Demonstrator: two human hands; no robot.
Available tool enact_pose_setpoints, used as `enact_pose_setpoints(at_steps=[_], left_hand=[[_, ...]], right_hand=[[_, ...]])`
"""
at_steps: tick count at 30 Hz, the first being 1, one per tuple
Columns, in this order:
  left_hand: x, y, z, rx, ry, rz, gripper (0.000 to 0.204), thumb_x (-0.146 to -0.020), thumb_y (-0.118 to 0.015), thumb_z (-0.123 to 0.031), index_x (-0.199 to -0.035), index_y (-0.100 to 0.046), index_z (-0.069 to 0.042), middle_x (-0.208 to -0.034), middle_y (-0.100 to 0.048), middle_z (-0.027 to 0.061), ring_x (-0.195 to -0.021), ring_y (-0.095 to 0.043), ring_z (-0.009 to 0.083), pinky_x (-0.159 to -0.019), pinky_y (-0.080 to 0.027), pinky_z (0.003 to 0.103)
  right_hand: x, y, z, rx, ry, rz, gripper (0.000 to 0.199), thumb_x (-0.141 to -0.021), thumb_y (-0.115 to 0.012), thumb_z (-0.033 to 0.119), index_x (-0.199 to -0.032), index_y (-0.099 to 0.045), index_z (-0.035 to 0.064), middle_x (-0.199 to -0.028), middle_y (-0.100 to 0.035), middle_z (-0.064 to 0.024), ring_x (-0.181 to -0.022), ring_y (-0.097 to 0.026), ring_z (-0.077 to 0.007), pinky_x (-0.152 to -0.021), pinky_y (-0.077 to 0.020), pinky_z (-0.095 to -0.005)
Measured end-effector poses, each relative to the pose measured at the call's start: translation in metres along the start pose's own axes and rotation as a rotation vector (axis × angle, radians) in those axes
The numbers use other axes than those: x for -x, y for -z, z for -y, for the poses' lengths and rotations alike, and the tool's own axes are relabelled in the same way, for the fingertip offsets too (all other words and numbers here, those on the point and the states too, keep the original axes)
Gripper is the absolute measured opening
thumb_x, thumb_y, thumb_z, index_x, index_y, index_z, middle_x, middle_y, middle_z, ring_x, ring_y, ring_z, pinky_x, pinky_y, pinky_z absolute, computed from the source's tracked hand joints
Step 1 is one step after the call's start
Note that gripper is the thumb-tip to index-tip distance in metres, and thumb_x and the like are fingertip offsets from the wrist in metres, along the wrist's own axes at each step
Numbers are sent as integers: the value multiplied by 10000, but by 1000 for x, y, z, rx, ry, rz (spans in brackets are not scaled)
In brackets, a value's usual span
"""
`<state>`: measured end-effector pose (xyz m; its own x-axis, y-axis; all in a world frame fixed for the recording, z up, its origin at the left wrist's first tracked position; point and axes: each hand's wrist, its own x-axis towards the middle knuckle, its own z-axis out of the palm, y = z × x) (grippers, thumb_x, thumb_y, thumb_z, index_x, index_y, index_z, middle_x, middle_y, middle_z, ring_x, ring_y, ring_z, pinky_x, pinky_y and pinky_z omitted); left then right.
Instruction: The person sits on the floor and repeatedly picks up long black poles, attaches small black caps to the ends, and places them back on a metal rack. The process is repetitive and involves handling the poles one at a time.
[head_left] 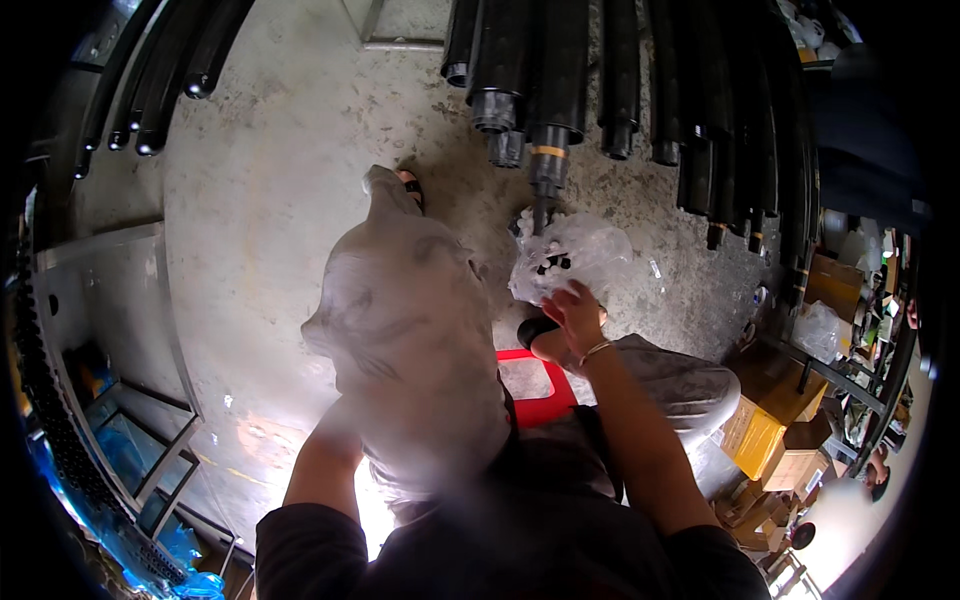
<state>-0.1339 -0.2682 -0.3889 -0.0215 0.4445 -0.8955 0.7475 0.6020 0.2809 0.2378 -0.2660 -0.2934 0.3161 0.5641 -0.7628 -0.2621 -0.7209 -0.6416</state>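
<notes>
While our two forearms rise from the lower edge, a single hand comes into sight. We sit with two legs in grey patterned cloth: the left leg fills the middle and hides our left hand, so we cannot tell its grip, and the right leg bends out to the side. Between them sits one red frame. Our right hand, with one bracelet at its wrist, has its fingers loosely bent at the near edge of one clear plastic bag; we cannot tell whether they pinch anything or touch the film. The bag lies on the floor just past our right foot, with white and black small pieces in it, too jumbled to count.

At the bag's far edge, one black tube with a tan band brings down its narrow tip, in a row of more than ten black tubes. That row closes in the far right, and several cardboard boxes crowd the near right. The widest room is leftward, where concrete floor runs from our left leg to one metal frame. Farther off, four round-ended tubes hang at upper left.
</notes>
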Motion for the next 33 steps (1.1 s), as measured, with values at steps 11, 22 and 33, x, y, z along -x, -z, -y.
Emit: enact_pose_setpoints(at_steps=[11,22,33], left_hand=[[93,136,-23,1200,-158,-275,202,-908,-519,-146,-1035,-611,-20,-931,-633,51,-817,-598,151,-705,-489,307],[217,286,-233,1035,-1011,-53,269,-933,-533,-241,-1105,-580,-40,-1122,-609,130,-988,-587,220,-817,-473,313],[202,269,-296,1518,-1215,500,295,-890,-592,-250,-1156,-569,-126,-1219,-572,143,-984,-595,195,-822,-488,312]], right_hand=[[-12,-50,-36,1631,340,208,484,-756,-632,441,-1171,-581,198,-1437,-284,-232,-1315,-240,-462,-1053,-264,-524],[-5,-17,63,1090,770,24,448,-684,-724,277,-1028,-589,24,-1049,-570,-170,-1016,-548,-333,-834,-458,-454],[11,-5,45,1033,840,18,382,-715,-702,260,-1017,-614,42,-1042,-598,-192,-1017,-558,-326,-855,-465,-425]])
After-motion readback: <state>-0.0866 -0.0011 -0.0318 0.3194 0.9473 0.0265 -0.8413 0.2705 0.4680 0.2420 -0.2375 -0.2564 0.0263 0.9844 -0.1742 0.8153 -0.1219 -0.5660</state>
